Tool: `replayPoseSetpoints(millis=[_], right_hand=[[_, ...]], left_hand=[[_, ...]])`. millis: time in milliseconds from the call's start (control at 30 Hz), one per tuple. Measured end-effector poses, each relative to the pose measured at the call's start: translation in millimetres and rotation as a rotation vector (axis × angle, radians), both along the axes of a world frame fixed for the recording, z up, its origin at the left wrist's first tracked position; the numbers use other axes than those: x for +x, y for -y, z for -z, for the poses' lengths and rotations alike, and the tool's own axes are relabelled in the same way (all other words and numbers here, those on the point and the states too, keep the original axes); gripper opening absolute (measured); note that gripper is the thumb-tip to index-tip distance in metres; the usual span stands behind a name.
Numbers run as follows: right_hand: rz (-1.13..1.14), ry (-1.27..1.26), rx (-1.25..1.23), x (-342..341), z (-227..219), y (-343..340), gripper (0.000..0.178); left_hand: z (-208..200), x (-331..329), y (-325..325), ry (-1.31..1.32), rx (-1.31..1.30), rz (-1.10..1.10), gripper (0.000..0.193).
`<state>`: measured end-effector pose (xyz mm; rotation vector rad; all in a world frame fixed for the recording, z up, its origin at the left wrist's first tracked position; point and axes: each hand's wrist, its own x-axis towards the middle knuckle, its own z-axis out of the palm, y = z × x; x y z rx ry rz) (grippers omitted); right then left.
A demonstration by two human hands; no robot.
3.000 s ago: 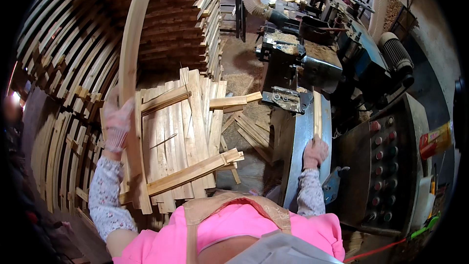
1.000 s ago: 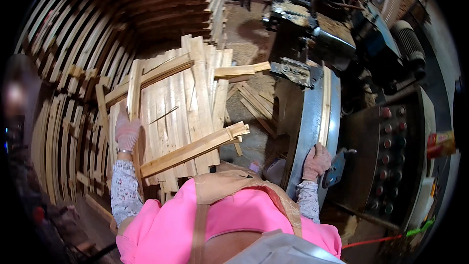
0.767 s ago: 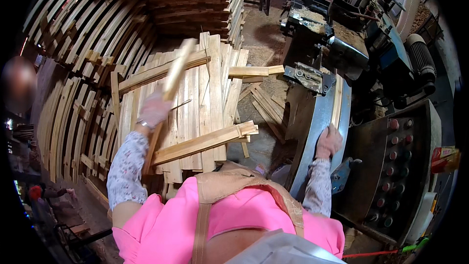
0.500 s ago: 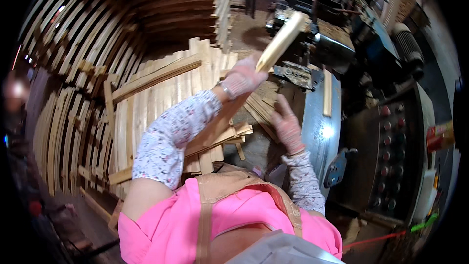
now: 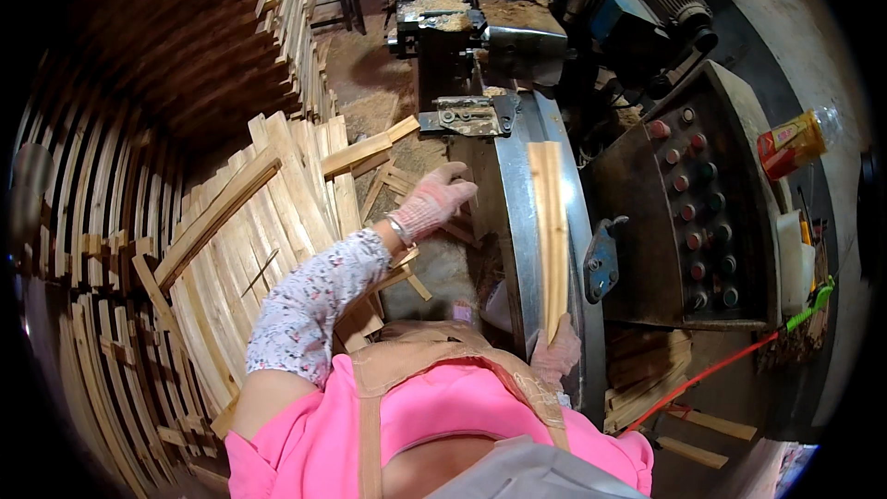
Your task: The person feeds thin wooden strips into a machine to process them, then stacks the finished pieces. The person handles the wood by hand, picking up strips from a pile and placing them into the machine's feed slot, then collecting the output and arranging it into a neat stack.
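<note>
A pale wooden strip [image 5: 551, 231] lies lengthwise on the metal machine table [image 5: 527, 310]. My right hand [image 5: 557, 356], in a pinkish knit glove, is closed around its near end. My left hand [image 5: 432, 203], gloved the same way, hovers left of the table with nothing in it, its fingers loosely apart. Beneath and beyond it are short wood offcuts [image 5: 395, 180]. On the left a broad stack of wooden slats [image 5: 236, 268] spreads out, with a short wooden piece [image 5: 370, 150] across its far right corner.
A metal guide block [image 5: 476, 116] sits at the table's far end, with sawdust-covered machinery [image 5: 522, 28] beyond. To the right stands a control panel [image 5: 695, 212] with several buttons, and a plastic bottle [image 5: 799, 141] beside it. Tall racks of slats [image 5: 102, 185] line the left.
My left hand no longer holds the raised wooden piece and has come lower and nearer. My right hand has moved from open air onto the strip on the table. The view has turned right.
</note>
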<state>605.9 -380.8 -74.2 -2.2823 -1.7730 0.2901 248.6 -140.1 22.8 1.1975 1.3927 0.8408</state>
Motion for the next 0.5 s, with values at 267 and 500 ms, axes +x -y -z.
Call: replayPoseSetpoints(millis=[267, 500], right_hand=[[-0.088, 0.148, 0.46, -49.1, 42.3, -234.2, 0.068], [-0.098, 0.084, 0.383, -96.1, 26.5, -336.3, 0.07]], left_hand=[[-8.3, -62.4, 31.6, -0.278, 0.257, -0.163, 0.06], [-43.9, -186.4, 58.0, -0.691, 0.593, -0.33, 0.076]])
